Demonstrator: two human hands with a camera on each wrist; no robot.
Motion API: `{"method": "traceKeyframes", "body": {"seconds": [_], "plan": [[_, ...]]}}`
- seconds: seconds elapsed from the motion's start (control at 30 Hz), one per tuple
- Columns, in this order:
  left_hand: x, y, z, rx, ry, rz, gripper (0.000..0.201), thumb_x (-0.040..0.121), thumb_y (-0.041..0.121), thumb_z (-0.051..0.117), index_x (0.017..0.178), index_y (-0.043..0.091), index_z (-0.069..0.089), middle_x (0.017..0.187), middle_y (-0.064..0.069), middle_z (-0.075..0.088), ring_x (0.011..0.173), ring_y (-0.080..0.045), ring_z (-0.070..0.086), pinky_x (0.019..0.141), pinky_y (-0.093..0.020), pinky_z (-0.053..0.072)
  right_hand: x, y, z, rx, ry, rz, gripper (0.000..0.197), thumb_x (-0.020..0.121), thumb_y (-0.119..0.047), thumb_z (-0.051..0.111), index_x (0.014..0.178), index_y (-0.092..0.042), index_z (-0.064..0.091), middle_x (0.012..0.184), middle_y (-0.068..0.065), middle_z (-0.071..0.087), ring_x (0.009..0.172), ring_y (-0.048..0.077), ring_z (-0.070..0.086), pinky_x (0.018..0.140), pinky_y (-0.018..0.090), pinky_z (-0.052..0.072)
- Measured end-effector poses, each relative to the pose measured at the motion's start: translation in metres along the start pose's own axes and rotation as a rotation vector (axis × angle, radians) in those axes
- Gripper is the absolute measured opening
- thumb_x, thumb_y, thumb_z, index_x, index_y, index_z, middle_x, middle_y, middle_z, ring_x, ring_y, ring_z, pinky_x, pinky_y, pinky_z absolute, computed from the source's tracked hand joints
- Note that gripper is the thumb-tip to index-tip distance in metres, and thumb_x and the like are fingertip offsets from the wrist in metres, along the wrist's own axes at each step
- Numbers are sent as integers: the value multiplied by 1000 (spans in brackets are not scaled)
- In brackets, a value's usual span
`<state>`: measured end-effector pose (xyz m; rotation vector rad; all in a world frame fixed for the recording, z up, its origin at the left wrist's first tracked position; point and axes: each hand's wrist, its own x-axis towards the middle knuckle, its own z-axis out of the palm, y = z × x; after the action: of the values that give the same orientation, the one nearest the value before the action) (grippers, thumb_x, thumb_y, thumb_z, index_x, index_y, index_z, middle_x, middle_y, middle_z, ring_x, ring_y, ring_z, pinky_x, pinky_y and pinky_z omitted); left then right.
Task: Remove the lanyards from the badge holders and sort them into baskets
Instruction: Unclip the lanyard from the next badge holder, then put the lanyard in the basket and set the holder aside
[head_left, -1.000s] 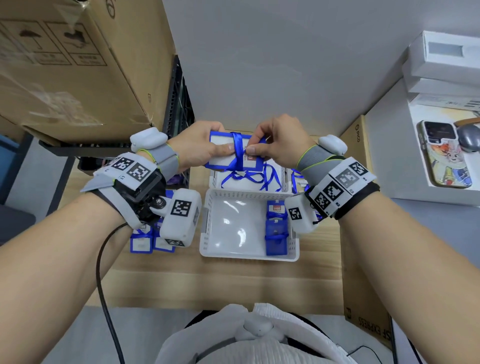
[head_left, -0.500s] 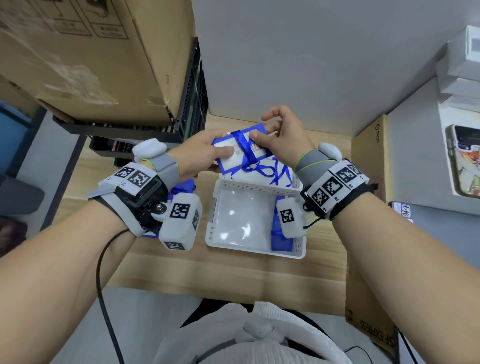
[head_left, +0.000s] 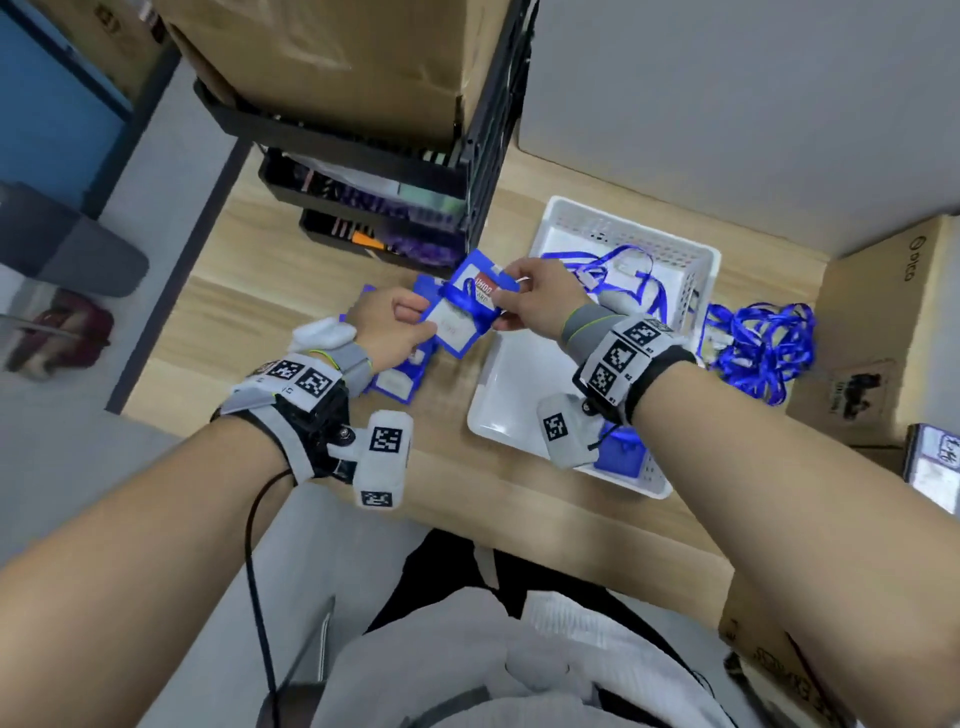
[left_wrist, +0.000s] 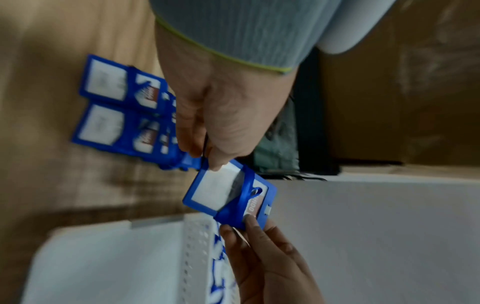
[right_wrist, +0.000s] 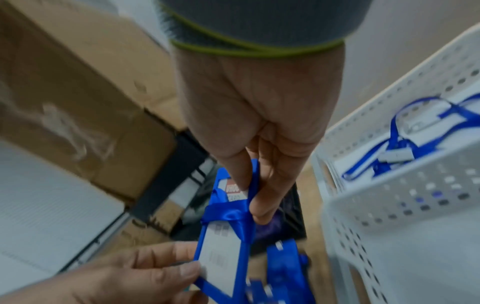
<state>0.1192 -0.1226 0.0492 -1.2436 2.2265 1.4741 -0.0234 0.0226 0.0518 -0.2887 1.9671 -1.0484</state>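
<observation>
Mid-frame, left hand pinches the blue plastic badge holder; right hand pinches its wrapped blue ribbon lanyard. Unwinding comes next, I reckon.

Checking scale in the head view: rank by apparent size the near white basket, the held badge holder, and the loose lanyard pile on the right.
1. near white basket
2. lanyard pile
3. badge holder, held by both hands
</observation>
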Motion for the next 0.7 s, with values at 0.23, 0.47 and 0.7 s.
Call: {"method": "traceKeyframes", "body": {"seconds": [0.23, 0.47, 0.7], "plan": [[4, -54, 6, 177, -116, -58, 48, 86, 20, 74, 131, 12, 59, 117, -2, 64, 107, -17, 61, 89, -25, 48, 19, 23, 49, -379, -15, 28, 11, 88, -8, 56, 88, -18, 59, 91, 5, 70, 77, 22, 67, 62, 23, 51], [10, -75, 12, 207, -176, -87, 44, 85, 17, 74, 127, 8, 62, 119, -8, 67, 110, -20, 62, 84, -19, 41, 37, 26, 71, -932, -32, 52, 20, 90, -8, 48, 102, -6, 64, 90, 7, 63, 80, 28, 61, 65, 29, 45], [18, -83, 15, 193, -198, -82, 42, 84, 19, 75, 124, 12, 64, 118, -5, 67, 96, -12, 59, 81, -21, 43, 44, 32, 88, -1035, -79, 201, 24, 84, -30, 67, 90, -11, 54, 80, 3, 56, 84, 30, 63, 82, 45, 55]]}}
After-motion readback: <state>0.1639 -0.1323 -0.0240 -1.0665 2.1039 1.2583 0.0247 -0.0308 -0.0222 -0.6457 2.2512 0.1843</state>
